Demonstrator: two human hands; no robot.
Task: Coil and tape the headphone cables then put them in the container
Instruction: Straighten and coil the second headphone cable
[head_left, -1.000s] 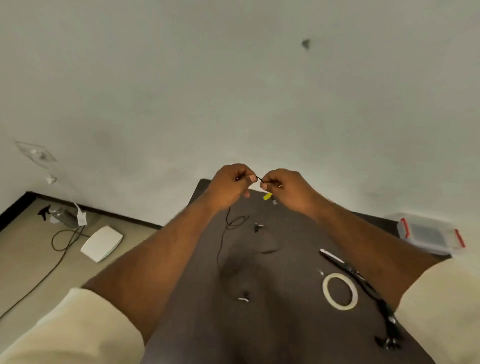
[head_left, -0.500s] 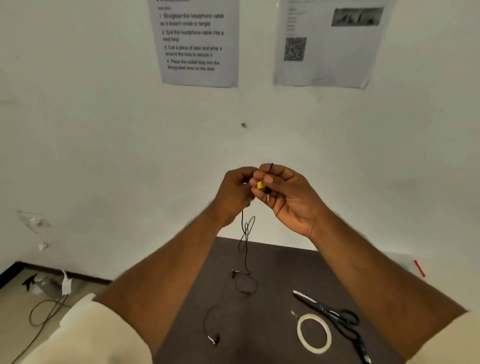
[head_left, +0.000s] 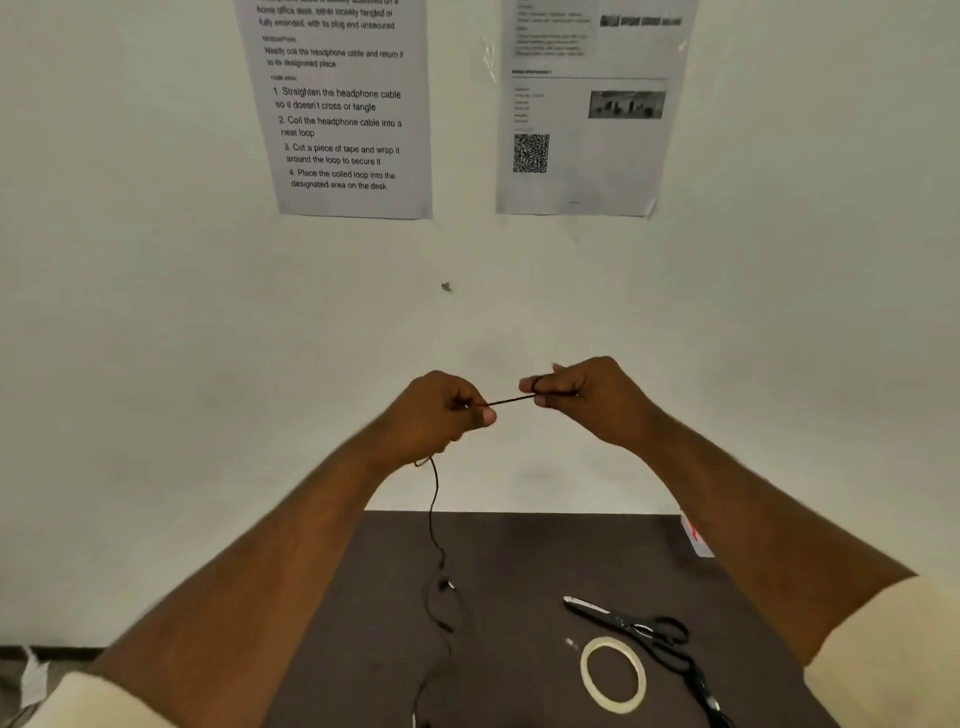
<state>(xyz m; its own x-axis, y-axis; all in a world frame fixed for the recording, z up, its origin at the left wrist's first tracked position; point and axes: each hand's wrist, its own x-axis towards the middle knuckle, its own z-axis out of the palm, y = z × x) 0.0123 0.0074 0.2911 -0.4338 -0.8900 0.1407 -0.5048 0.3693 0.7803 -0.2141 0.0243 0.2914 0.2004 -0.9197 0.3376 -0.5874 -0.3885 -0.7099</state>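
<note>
Both hands are raised above the worktop (head_left: 519, 551). The left hand (head_left: 436, 415) and right hand (head_left: 587, 395) each pinch the headphone cable (head_left: 511, 400), a short stretch taut between the two grips. The rest hangs from the left hand down onto the worktop.

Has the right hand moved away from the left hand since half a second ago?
Yes. The right hand has drawn rightward from the left hand, stretching the cable between them, judged against the wall mark.

Thin black headphone cable (head_left: 434, 512) with a matt rubbery look, dark matt desk (head_left: 519, 561) at lower centre, glossy translucent tape roll (head_left: 613, 674) at lower right, scissors (head_left: 640, 631) with shiny metal blades and black plastic handles, paper sheets (head_left: 345, 109) on matt off-white wall (head_left: 156, 312)
</note>
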